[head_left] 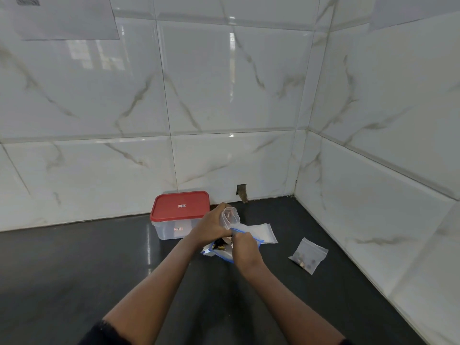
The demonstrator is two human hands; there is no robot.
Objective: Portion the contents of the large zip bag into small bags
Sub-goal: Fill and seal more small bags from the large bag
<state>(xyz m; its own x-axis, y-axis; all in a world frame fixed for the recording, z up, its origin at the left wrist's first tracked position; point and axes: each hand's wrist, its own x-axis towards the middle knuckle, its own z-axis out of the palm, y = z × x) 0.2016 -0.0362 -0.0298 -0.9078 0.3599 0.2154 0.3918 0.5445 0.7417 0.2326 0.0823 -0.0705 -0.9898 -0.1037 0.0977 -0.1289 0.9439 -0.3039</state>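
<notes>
**Two hands at the bags**

The left hand [211,227] gripped an open small bag [231,216] above the large zip bag [220,251] on the counter [99,265]. The right hand [245,247] curled at its blue mouth (grasping what, I cannot tell). One filled bag [308,255] lay apart.

We see the large clear blue-sealed zip bag [220,251] lying on the worktop [99,270] with dark pieces inside. One small clear plastic bag [231,216] is raised just above it, and a filled small bag [308,255] lies flat, well apart.

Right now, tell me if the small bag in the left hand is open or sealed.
Open: the left hand grips the small clear bag, whose top edge gapes in a rounded mouth, not pressed flat.
</notes>
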